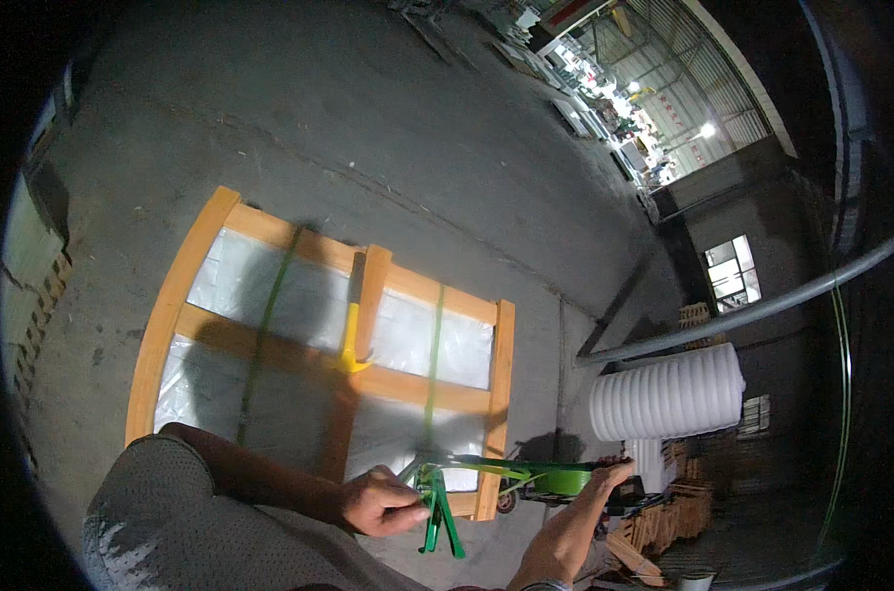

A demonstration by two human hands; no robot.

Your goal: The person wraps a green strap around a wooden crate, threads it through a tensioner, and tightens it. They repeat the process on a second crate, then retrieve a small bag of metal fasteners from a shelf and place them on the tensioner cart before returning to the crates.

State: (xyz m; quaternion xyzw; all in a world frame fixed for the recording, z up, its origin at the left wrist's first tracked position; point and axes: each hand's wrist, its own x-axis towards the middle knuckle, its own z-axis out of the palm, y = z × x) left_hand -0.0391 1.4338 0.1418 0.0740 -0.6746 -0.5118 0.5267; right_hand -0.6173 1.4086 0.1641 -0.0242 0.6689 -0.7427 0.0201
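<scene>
Wooden crate frame [368,379] lies flat on the concrete floor [368,118], filling the centre-left of the frame, with plastic-wrapped panels [240,286] showing between its slats. A yellow-handled tool [351,340] rests on the middle cross slat.

Strapping so far: one green strap [265,330] crosses the left half of the crate, a second green strap [433,360] crosses the right half. Both lie flat and look taut, though I cannot see a seal on either from here.

My left hand [378,502], lower centre of the frame, is closed around the handles of the green strapping tool [437,512], which sits at the near edge of the crate where the second strap comes down. My right hand [612,473], lower right, has its fingers curled on the loose strap tail [511,465] running out from the tool toward the green reel [565,481] beside it; the grip looks closed, but the fingertips are too small to be sure.

Judgement: both straps are laid; the right one seems to be at the tensioning stage. Sealing and cutting the tail appear still to be done.

Elsewhere: a white ribbed roll [668,394] at right, stacked timber [678,512] lower right.
</scene>
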